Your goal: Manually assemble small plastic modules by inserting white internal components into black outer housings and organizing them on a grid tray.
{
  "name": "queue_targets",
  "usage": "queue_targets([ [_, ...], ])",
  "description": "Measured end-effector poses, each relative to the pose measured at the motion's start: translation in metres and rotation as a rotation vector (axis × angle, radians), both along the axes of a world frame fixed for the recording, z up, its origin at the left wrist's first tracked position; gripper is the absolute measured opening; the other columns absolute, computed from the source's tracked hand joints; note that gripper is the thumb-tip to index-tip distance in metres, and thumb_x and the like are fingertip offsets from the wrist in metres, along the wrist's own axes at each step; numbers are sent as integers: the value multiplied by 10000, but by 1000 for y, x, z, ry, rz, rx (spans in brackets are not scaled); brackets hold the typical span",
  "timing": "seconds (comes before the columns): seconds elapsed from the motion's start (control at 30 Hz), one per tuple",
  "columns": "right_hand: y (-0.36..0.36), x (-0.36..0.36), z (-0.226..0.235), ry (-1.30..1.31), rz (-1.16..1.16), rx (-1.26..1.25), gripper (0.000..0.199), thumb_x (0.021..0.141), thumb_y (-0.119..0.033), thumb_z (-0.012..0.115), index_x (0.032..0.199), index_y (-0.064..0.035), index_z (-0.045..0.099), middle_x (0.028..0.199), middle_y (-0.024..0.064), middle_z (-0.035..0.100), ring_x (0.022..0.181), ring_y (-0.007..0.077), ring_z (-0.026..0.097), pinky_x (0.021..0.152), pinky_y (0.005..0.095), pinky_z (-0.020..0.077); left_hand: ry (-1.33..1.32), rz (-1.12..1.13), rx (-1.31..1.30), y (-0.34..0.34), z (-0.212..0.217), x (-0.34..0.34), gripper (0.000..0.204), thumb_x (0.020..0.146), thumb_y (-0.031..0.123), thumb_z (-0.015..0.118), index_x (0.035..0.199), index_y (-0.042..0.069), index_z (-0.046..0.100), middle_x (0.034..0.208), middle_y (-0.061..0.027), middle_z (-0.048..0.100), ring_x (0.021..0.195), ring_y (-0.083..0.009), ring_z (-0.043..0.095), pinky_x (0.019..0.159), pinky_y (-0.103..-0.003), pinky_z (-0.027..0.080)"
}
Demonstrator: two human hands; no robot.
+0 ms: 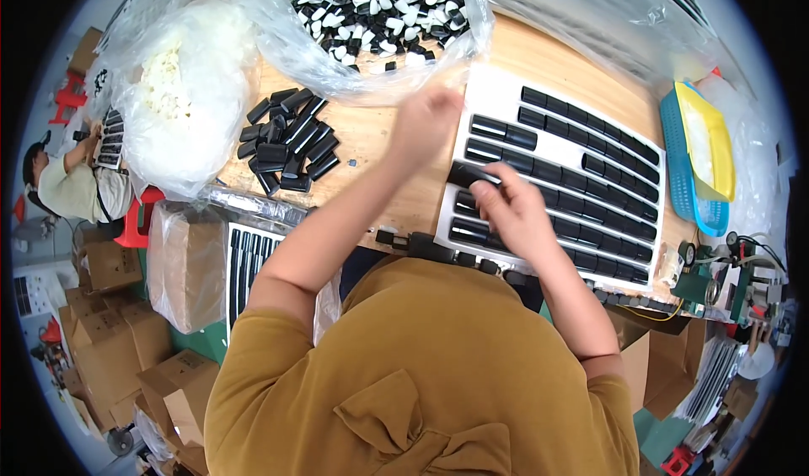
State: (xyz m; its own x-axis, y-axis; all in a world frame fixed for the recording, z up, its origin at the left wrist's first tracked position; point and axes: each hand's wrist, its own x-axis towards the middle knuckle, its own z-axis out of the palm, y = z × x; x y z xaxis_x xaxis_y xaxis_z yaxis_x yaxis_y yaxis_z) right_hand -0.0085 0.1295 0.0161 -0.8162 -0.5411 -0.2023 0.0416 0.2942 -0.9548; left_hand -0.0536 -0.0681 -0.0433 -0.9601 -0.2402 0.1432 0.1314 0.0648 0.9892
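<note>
A white tray (483, 94) lies on the table before me, with rows of glossy black cylindrical tubes (590, 188) set in it. Over the tray's left side, my right hand (516, 210) has thumb and fingers closed on a black tube (469, 173). Beyond the tray's far left corner, my left hand (428, 120) is smeared by motion; whether it holds anything does not show. That hand is close to the near edge of a clear plastic bag (337, 86) full of small black and white pieces (379, 12). Left of the tray lies a loose pile of black tubes (291, 143).
Another plastic bag (181, 96) with pale pieces stands at the left. Blue and yellow baskets (704, 151) sit right of the tray, near a green bench device (695, 289). Cardboard boxes (118, 341) crowd the floor at left, where another person (72, 185) sits working.
</note>
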Motion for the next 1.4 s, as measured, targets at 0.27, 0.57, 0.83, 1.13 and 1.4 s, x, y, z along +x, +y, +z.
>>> queue_targets([
  [0.27, 80, -87, -32, 347, -650, 61, 295, 790, -181, 784, 952, 4, 619, 672, -14, 534, 564, 56, 501, 471, 215, 440, -116, 294, -1032, -115, -29, -75, 265, 801, 127, 662, 1057, 58, 679, 1012, -188, 646, 1005, -360, 599, 864, -442, 489],
  [0.57, 97, -130, -73, 304, -459, 477, 303, 765, -181, 785, 967, -2, 648, 734, 68, 644, 620, 157, 620, 527, 278, 502, -92, 474, -729, -99, -10, -59, 327, 754, 147, 712, 1017, -19, 612, 800, -134, 649, 733, -248, 656, 662, -326, 514],
  [0.83, 86, -122, -66, 84, -560, 395, 327, 742, -212, 811, 804, -13, 559, 686, 57, 628, 629, 157, 605, 553, 286, 513, -111, 84, 619, -58, 13, 2, 317, 860, -8, 476, 1165, -97, 495, 997, -223, 626, 798, -255, 671, 705, -310, 560],
  [1.13, 109, -112, -59, 560, -733, 735, 258, 840, -344, 667, 850, -92, 720, 885, 145, 679, 830, 358, 657, 722, 460, 522, -303, -76, 795, -18, 13, 36, 321, 856, -11, 489, 1175, -52, 480, 1093, -236, 608, 947, -314, 651, 819, -358, 537],
  [1.4, 146, -112, -59, 426, -769, 1013, 371, 777, -398, 732, 918, -61, 668, 932, 139, 672, 880, 312, 653, 754, 409, 520, -339, -120, 836, -3, 7, 45, 294, 874, -42, 547, 1165, -40, 510, 1080, -203, 622, 981, -298, 655, 852, -341, 548],
])
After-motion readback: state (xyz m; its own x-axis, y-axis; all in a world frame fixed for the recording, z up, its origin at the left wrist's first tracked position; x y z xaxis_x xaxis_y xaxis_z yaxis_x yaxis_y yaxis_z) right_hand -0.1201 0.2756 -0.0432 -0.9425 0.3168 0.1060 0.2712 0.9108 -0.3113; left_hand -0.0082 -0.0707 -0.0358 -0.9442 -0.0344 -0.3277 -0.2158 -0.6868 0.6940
